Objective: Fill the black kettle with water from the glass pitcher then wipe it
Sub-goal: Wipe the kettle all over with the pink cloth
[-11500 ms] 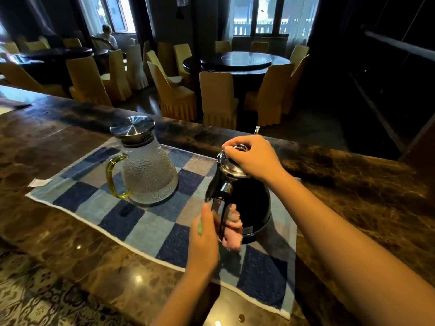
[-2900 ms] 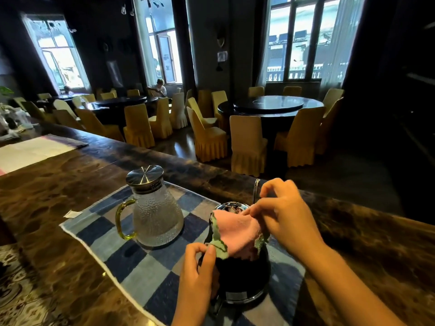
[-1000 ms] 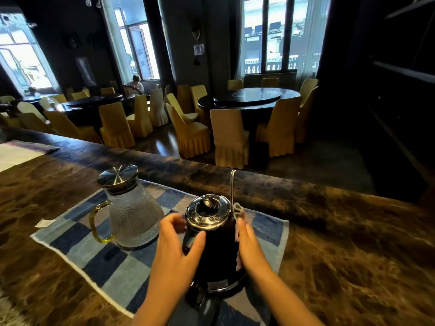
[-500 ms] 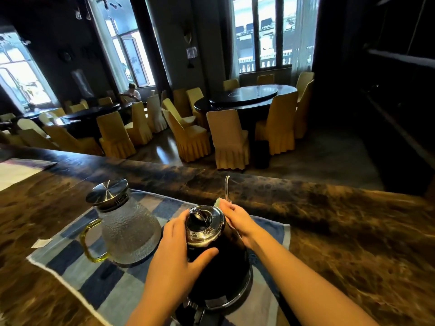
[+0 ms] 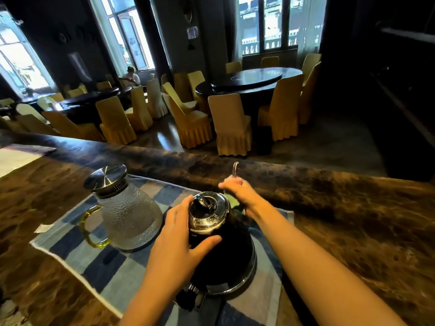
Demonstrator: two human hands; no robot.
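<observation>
The black kettle point(image 5: 231, 250) with a shiny lid stands on the blue checked towel point(image 5: 110, 271), its thin spout pointing away from me. My left hand point(image 5: 179, 238) grips the kettle's upper body from the left, thumb across the front. My right hand point(image 5: 240, 194) is curled round the spout near its base and holds a cloth point(image 5: 233, 201), of which only a green edge shows. The glass pitcher point(image 5: 124, 210), dimpled, with a steel lid and yellow handle, stands to the left of the kettle, untouched.
The towel lies on a dark marble counter point(image 5: 353, 220) whose far edge runs just beyond the spout. A small paper slip point(image 5: 42, 228) lies left of the towel, a white mat point(image 5: 16, 156) at the far left. Dining tables and yellow chairs fill the room behind.
My right hand has slid up from the kettle's right side onto the spout with the cloth. My left hand has stayed on the kettle's left side, steadying it.
</observation>
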